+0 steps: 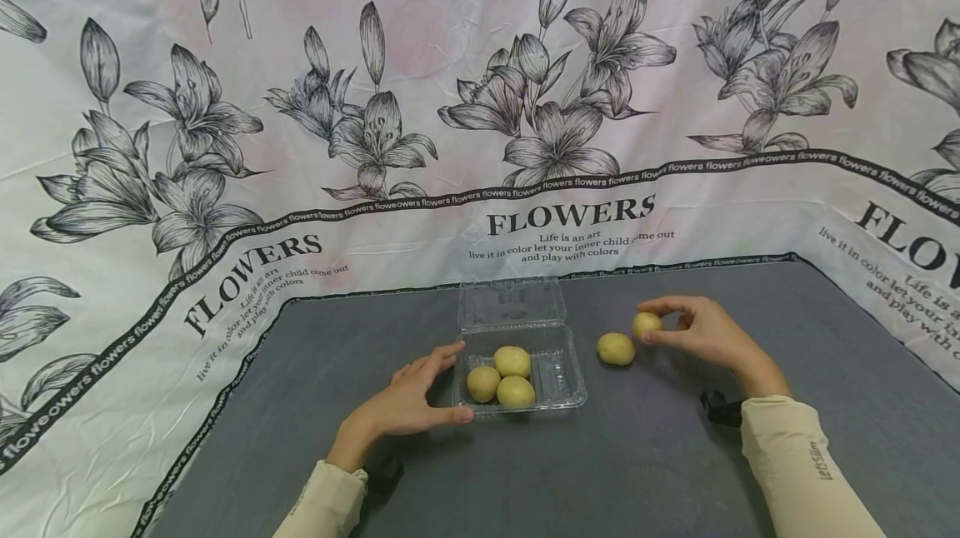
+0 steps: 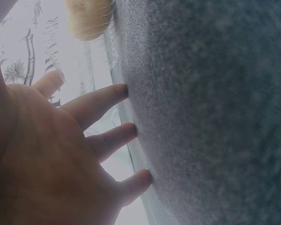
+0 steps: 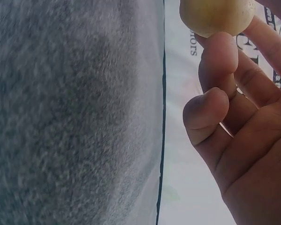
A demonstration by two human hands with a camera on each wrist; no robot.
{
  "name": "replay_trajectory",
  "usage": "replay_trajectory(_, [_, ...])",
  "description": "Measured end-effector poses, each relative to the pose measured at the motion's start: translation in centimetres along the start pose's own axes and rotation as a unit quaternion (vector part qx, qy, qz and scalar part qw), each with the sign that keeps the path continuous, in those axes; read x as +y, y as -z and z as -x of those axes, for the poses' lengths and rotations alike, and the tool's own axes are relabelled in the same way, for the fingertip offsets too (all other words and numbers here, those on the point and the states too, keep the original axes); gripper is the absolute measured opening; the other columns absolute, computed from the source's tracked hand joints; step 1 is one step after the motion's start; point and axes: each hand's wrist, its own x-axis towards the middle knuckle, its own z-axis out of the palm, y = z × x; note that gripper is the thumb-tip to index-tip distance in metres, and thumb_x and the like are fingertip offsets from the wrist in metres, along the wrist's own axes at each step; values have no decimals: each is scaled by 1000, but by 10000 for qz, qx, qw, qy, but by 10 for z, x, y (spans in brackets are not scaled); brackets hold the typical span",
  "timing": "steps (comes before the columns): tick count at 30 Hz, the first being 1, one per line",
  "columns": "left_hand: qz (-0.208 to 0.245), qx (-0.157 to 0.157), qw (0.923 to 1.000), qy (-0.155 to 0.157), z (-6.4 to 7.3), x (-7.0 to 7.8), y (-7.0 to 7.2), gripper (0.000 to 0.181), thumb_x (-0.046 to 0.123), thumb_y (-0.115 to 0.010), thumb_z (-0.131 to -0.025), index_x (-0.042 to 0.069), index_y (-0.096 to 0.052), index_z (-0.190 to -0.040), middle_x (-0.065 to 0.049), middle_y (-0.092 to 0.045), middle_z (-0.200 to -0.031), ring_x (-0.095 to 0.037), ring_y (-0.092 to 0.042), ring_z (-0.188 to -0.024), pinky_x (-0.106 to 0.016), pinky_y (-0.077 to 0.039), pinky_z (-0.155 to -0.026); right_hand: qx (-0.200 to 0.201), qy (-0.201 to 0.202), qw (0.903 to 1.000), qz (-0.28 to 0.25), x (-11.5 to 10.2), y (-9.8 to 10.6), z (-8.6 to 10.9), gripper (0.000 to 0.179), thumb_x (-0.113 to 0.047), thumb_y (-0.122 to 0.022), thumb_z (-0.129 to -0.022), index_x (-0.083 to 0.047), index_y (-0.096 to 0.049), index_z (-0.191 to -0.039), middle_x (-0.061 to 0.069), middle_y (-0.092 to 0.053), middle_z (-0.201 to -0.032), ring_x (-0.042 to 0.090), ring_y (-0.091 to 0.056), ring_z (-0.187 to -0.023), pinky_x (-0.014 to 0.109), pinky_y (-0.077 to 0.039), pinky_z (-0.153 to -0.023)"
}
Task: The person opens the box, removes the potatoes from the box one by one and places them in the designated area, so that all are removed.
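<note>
My right hand pinches a yellow lemon between thumb and fingertips; part of this lemon shows at the top of the right wrist view. Another lemon lies on the table just left of that hand. A clear plastic clamshell box stands with its lid folded back, and three lemons sit in its left half. Spread along the box's left side is my left hand, thumb by the front left corner and fingers near the left rim. In the left wrist view its fingertips reach the tabletop.
Grey cloth covers the table. Behind it and at both sides hangs a white curtain with printed lilies and lettering. Dark straps sit at both wrists, by the cream sleeves.
</note>
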Motion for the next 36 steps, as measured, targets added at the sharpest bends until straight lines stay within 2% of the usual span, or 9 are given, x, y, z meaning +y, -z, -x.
replay_trajectory(10, [12, 32, 10000, -14, 0, 0, 0, 97, 65, -74, -83, 38, -22, -161, -2, -42, -162, -30, -28, -155, -69, -15, -119, -237, -224, 9994, 73, 7, 0, 2, 53, -36, -81, -88, -8, -68, -131, 17, -69, -125, 11, -53, -70, 27, -44, -59])
replay_trajectory(23, [28, 31, 10000, -67, 1, -2, -2, 98, 64, -73, -84, 34, -22, -162, -4, -41, -162, -31, -30, -154, -71, -15, -119, -640, -238, 9976, -67, 12, -3, 3, 51, -34, -83, -86, -7, -70, -127, 16, -70, -121, 10, -55, -70, 26, -47, -61])
replay_trajectory(36, [53, 36, 10000, -59, 1, -1, -1, 97, 63, -73, -85, 34, -22, -162, -4, -40, -163, -32, -29, -154, -71, -14, -118, -764, -181, 9966, -237, 12, -4, 3, 50, -29, -82, -88, -5, -69, -130, 16, -69, -124, 11, -57, -74, 26, -48, -64])
